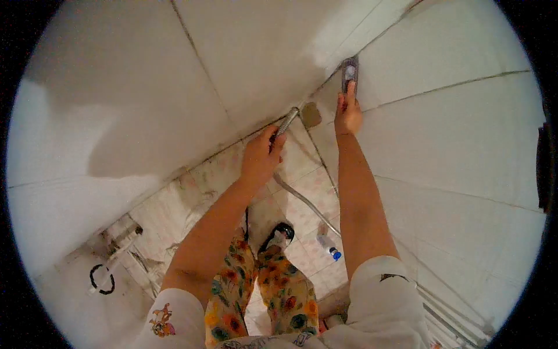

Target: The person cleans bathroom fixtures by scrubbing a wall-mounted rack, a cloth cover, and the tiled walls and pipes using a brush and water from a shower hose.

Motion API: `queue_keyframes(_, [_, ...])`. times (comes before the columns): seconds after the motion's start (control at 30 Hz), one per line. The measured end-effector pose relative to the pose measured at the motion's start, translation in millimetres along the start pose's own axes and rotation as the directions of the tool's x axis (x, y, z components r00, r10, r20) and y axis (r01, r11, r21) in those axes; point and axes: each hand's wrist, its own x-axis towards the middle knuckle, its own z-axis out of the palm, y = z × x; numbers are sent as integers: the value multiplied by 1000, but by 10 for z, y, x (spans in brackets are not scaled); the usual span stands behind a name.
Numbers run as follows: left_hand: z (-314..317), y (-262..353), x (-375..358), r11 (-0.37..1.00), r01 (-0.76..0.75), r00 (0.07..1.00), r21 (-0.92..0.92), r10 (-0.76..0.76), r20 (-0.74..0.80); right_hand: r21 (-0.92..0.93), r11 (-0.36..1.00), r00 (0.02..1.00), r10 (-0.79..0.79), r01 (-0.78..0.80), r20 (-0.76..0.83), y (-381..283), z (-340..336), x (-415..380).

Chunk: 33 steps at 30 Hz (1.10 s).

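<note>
My left hand (pixel 261 154) is closed around a silver flexible hose (pixel 286 121), whose metal end points up toward the wall corner. More of the hose hangs below the hand and runs down to the right. High on the right, my right hand (pixel 349 113) grips an oblong grey-purple scrub brush (pixel 350 68), pressed up at the corner where the tiled walls meet. The bristle side is hidden against the wall. A brownish square patch (pixel 311 114) shows low in the corner, between the two hands.
White wall tiles (pixel 442 134) with dark joints rise on both sides. On the tiled floor (pixel 305 232) lies a clear bottle with a blue cap (pixel 335 254), near a black shoe (pixel 282 232). Pipe fittings (pixel 131 235) and a black ring (pixel 102 279) are at lower left.
</note>
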Motion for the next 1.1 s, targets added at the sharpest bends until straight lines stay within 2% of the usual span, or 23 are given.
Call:
queue_keyframes(0.03, [70,-198,-32,1000,6,1000,4,-6,-11,-56,998,999,-3,5,47,165,236,-210])
queue_keyframes(0.07, [127,-348,-78,1000,28,1000,4,-28,12,-109,992,972,92,-69,218,344,404,-444])
queue_keyframes(0.13, [207,-614,-125,999,53,997,9,-54,62,-259,956,839,254,-141,481,626,660,-791])
queue_keyframes(0.17, [235,-691,-135,995,88,995,-35,-87,44,-337,933,751,311,-125,582,705,746,-914])
queue_keyframes(0.23, [278,-828,-203,979,163,987,-125,-163,16,-483,875,587,378,25,716,822,789,-1246])
queue_keyframes(0.33, [333,-1143,-194,998,30,1000,58,-29,-8,-274,961,689,184,23,701,943,683,-1593])
queue_keyframes(0.4, [427,-1272,-109,993,-10,1000,114,9,12,119,962,891,176,-246,419,775,563,-1536])
queue_keyframes(0.43, [448,-1339,-64,989,-26,1000,148,23,19,347,885,938,225,-310,265,614,533,-1494])
queue_keyframes(0.5, [506,-1381,55,976,-105,993,189,113,-30,416,872,965,212,-258,155,341,622,-1235])
queue_keyframes(0.57, [559,-1449,155,971,-138,987,193,151,-54,451,824,937,263,-343,232,272,988,-1129])
queue_keyframes(0.63, [581,-1570,203,979,-117,991,167,126,-44,402,714,792,358,-574,494,383,1511,-1305])
queue_keyframes(0.67, [580,-1632,198,986,-62,997,155,69,-38,175,935,764,133,-308,631,643,1834,-1595])
queue_keyframes(0.7, [570,-1670,174,990,-5,1000,141,9,-29,3,998,622,-42,63,782,1004,2161,-1984])
queue_keyframes(0.73, [567,-1708,143,991,48,999,125,-46,-17,-96,989,566,14,115,824,964,2047,-2100])
queue_keyframes(0.77, [576,-1780,112,986,36,999,163,-35,-9,-185,966,506,70,181,860,919,1929,-2216])
queue_keyframes(0.8, [580,-1876,81,980,19,1000,197,-18,-7,-266,958,557,279,-107,782,591,1437,-2182])
queue_keyframes(0.87, [516,-1861,-10,979,36,999,201,-39,13,137,983,878,40,-119,477,610,998,-2290])
queue_keyframes(0.93, [465,-1727,-97,985,91,993,144,-100,58,34,999,923,-6,-7,384,362,173,-1861])
queue_keyframes(1.03, [466,-1566,-199,994,72,997,86,-73,13,152,983,994,-103,99,22,303,-764,-1002])
queue_keyframes(1.1, [437,-1262,-239,994,106,994,11,-106,30,210,977,998,-49,40,38,373,-1044,-605])
